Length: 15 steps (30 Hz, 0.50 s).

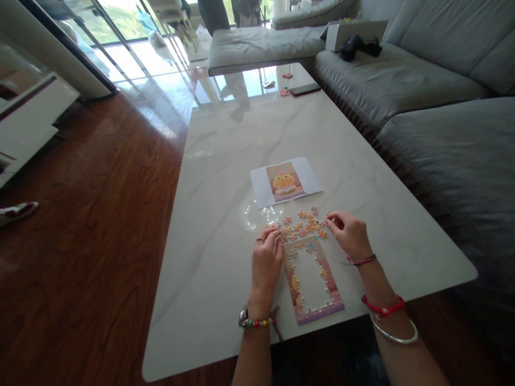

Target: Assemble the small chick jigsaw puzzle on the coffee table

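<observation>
A jigsaw puzzle (337, 292) lies near the front edge of the table, its border joined and its middle a white gap. Loose puzzle pieces (309, 221), orange, yellow and pink, are heaped just beyond its top edge. My left hand (266, 260) is at the heap's left side by the puzzle's top left corner, fingers curled together; what they hold is hidden. At the heap's right side, my right hand (351, 234) pinches what looks like a small puzzle piece between thumb and forefinger. A paper sheet with a printed picture (285, 182) of a yellow-orange figure lies beyond the heap.
The glossy white marble-patterned table (217, 214) reaches far forward. At its far end lie a dark flat device (304, 89) and small colourful items (284, 91). A grey sofa (454, 139) runs along the right, with a white box (358, 33) and black headphones-like object (359, 48) on it.
</observation>
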Each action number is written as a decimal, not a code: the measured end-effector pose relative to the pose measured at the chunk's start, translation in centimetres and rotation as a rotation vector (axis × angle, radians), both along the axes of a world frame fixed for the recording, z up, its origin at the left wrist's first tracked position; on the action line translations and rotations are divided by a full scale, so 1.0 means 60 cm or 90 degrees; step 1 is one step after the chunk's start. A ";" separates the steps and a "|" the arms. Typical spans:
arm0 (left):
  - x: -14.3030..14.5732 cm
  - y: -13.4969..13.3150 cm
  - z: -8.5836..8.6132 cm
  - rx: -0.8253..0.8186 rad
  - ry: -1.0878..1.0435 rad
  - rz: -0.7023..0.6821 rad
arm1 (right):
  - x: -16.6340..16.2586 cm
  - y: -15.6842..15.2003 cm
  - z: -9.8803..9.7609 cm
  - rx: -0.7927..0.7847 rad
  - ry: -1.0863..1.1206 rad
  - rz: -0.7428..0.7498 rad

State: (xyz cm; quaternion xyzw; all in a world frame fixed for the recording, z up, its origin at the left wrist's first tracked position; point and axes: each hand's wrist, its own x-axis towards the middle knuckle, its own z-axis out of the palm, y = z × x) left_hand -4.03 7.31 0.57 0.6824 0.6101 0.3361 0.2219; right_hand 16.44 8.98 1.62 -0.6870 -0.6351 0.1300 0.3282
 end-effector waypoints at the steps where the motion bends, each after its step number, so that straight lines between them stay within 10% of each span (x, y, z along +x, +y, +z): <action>1: -0.002 0.000 -0.001 -0.004 0.001 0.000 | 0.004 0.001 0.000 0.000 -0.005 0.009; 15: -0.001 0.009 -0.006 -0.007 0.011 0.002 | 0.073 0.002 -0.006 0.014 -0.076 -0.028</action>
